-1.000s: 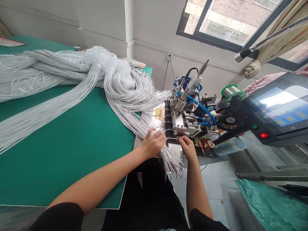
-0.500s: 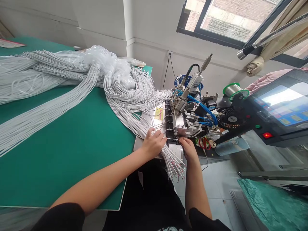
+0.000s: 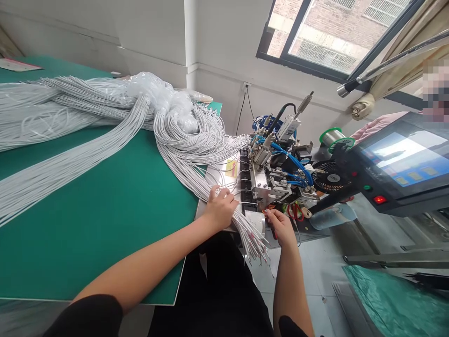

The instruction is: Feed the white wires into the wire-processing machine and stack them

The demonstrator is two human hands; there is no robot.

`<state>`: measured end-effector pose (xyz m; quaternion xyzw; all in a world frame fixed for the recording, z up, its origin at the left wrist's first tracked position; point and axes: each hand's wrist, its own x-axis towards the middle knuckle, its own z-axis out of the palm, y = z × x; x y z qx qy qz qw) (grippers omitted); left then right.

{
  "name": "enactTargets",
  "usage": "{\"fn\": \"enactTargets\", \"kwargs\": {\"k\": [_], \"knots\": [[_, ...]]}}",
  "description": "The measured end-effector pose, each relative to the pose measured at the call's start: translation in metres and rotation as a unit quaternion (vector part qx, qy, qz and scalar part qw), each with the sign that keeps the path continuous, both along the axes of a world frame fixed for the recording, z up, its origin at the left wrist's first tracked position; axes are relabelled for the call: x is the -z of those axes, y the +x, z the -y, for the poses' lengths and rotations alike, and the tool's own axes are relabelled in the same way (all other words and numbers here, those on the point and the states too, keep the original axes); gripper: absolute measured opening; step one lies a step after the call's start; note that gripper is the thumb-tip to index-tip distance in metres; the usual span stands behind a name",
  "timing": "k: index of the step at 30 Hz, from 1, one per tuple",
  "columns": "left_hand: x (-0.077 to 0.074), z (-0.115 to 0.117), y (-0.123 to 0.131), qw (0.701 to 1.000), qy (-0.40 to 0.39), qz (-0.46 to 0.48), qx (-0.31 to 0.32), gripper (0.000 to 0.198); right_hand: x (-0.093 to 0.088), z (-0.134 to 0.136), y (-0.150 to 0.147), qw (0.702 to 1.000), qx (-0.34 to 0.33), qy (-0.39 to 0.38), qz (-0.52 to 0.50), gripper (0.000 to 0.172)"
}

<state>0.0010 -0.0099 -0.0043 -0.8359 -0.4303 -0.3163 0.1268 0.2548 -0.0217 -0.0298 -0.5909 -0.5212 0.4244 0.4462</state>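
Note:
My left hand (image 3: 219, 209) is closed round a bundle of thin grey wires (image 3: 182, 145) where it leaves the green mat and hangs over the bench edge, its stripped ends (image 3: 257, 245) fanning below. My right hand (image 3: 279, 226) sits just right of those ends, fingers pinched at the front of a small metal machine (image 3: 271, 175) with blue air hoses. What the pinch holds is too small to make out. A white roll of tape (image 3: 255, 220) lies between the two hands.
The green mat (image 3: 105, 210) carries long grey wire bundles and a clear plastic bag (image 3: 154, 91). Right of the machine stand a small black fan (image 3: 331, 178), a solder spool (image 3: 331, 136), red-handled scissors (image 3: 296, 211) and a touchscreen controller (image 3: 403, 161) with a lit red button.
My right hand has drawn back from the machine's front, down and slightly right. My left hand has stayed on the wire bundle. The view has shifted a little.

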Motion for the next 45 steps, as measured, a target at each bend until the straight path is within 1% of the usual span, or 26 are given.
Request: {"fn": "enactTargets", "kwargs": {"k": [5,8,10,13,15,16,20,23,25,27,31,35,37,40,42,45], "knots": [[-0.001,0.001,-0.001,0.999,-0.035,-0.004,-0.022,0.037,-0.007,0.019,0.014,0.998,0.016,-0.010,0.053,0.041],[-0.001,0.000,-0.001,1.000,-0.025,0.003,-0.017,0.038,-0.019,0.030,0.016,0.997,-0.009,0.000,0.072,0.037],[-0.002,0.000,-0.002,1.000,0.011,0.010,0.003,0.032,-0.029,0.037,0.014,0.995,-0.042,0.012,0.093,0.034],[-0.005,0.000,-0.003,0.994,0.078,0.011,0.076,0.024,-0.043,0.045,0.009,0.989,-0.074,0.029,0.125,0.030],[-0.007,0.000,-0.005,0.987,0.102,0.012,0.122,0.023,-0.050,0.048,0.005,0.987,-0.085,0.042,0.131,0.027],[-0.009,0.001,-0.005,0.985,0.106,0.014,0.134,0.022,-0.052,0.049,0.003,0.986,-0.090,0.048,0.131,0.027],[-0.012,0.003,-0.006,0.985,0.105,0.015,0.138,0.021,-0.058,0.052,-0.007,0.983,-0.127,0.061,0.118,0.022],[-0.013,0.003,-0.007,0.985,0.104,0.000,0.139,0.022,-0.060,0.053,-0.013,0.979,-0.169,0.072,0.085,0.026],[-0.013,0.002,-0.007,0.983,0.110,-0.008,0.145,0.023,-0.059,0.055,-0.017,0.978,-0.175,0.094,0.064,0.025],[-0.013,0.001,-0.008,0.981,0.115,-0.022,0.156,0.024,-0.056,0.055,-0.019,0.983,-0.145,0.110,0.034,0.022],[-0.013,-0.001,-0.009,0.977,0.116,-0.039,0.176,0.022,-0.046,0.050,-0.023,0.991,-0.042,0.114,-0.056,0.026],[-0.011,-0.001,-0.010,0.974,0.125,-0.029,0.184,0.017,-0.041,0.044,-0.024,0.989,0.003,0.111,-0.099,0.026],[-0.010,-0.001,-0.010,0.973,0.133,-0.023,0.187,0.016,-0.041,0.041,-0.025,0.986,0.030,0.111,-0.124,0.025],[-0.008,-0.001,-0.010,0.972,0.138,-0.014,0.192,0.015,-0.040,0.038,-0.026,0.972,0.107,0.136,-0.159,0.024],[-0.007,-0.001,-0.010,0.971,0.139,-0.011,0.194,0.015,-0.039,0.036,-0.028,0.963,0.154,0.150,-0.164,0.026],[-0.008,0.000,-0.009,0.972,0.136,-0.014,0.192,0.015,-0.038,0.034,-0.033,0.960,0.181,0.147,-0.153,0.030]]}}
